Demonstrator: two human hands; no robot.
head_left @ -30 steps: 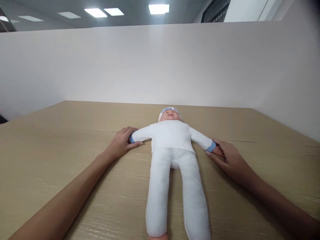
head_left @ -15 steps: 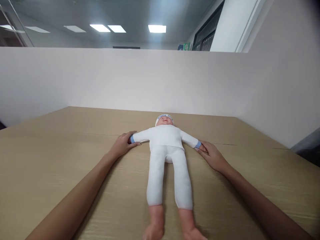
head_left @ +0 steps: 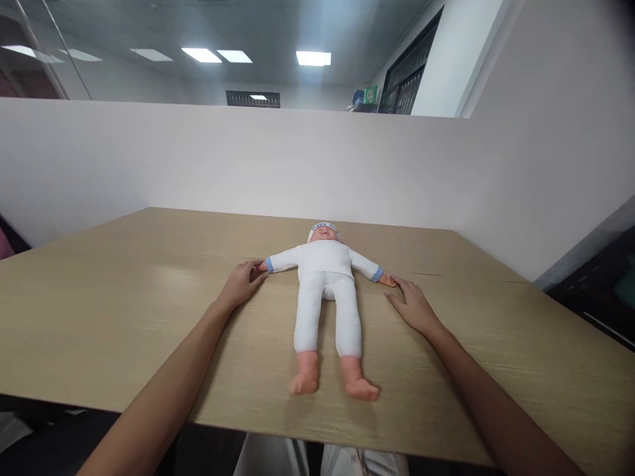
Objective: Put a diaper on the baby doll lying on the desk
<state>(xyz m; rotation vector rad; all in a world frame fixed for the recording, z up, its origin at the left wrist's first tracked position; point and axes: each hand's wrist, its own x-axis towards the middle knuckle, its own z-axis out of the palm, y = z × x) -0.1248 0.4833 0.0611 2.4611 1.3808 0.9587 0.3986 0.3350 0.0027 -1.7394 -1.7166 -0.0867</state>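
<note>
Both hands have slipped outward from the blue cuffs (head_left: 269,264) of the doll (head_left: 325,258) since half a second ago, and the near edge of the bench (head_left: 109,317) has come into view. Now the left hand (head_left: 243,283) is bent loosely at one small hand of the doll, its thumb a little apart; whether it grips there, I cannot tell. As for the right hand (head_left: 413,305), it is relaxed and released, with fingertips at the doll's other hand and the thumb held away. Dressed in white, the doll lies face up on the bench, arms spread, its bare feet towards the person. Its head, with a lettered white headband (head_left: 325,227), points to the pale wall (head_left: 297,158) behind the bench.
</note>
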